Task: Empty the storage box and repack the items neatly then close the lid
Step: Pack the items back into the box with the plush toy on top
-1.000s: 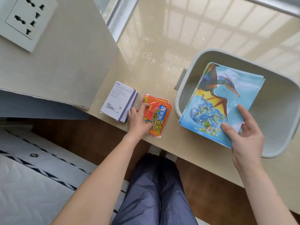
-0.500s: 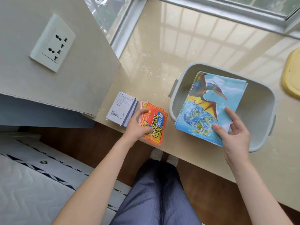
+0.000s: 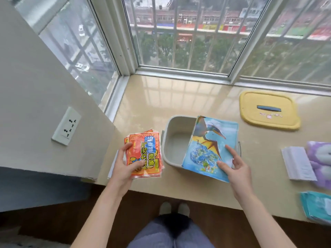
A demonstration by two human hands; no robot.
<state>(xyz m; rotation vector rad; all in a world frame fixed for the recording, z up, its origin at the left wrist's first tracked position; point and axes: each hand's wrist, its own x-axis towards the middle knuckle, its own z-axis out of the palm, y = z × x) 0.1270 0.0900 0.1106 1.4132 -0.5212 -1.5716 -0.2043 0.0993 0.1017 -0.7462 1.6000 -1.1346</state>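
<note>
1. Glossy beige sill [image 3: 179, 97] runs beneath a barred window [image 3: 179, 33]; a grey box [image 3: 171, 122] stands open near the sill's front edge, with the left half of its floor showing bare.
2. Right hand [image 3: 234, 169] holds a stack of picture books [image 3: 209, 144] by the near right corner; thumb and forefinger lie on the pterosaur cover and the other fingers tuck behind the edge; the stack tilts over the right half of the box, its near edge jutting past the box's near rim.
3. Left hand [image 3: 123, 165] grips a bundle of orange packets [image 3: 145, 151] just left of the box; the thumb presses the front and the fingers curl round the left edge; a white carton [image 3: 111, 167] is mostly hidden under that hand.
4. Behind and to the right of the box, well apart from it, a yellow lid [image 3: 268, 97] lies flat, dark handle up.
5. Well to the right of the box lies a white pack [image 3: 297, 163], touching a purple soft toy [image 3: 320, 158]; teal packets [image 3: 317, 206] lie nearer the front edge.
6. Left of the box, a wall panel carries a socket [image 3: 66, 126].
</note>
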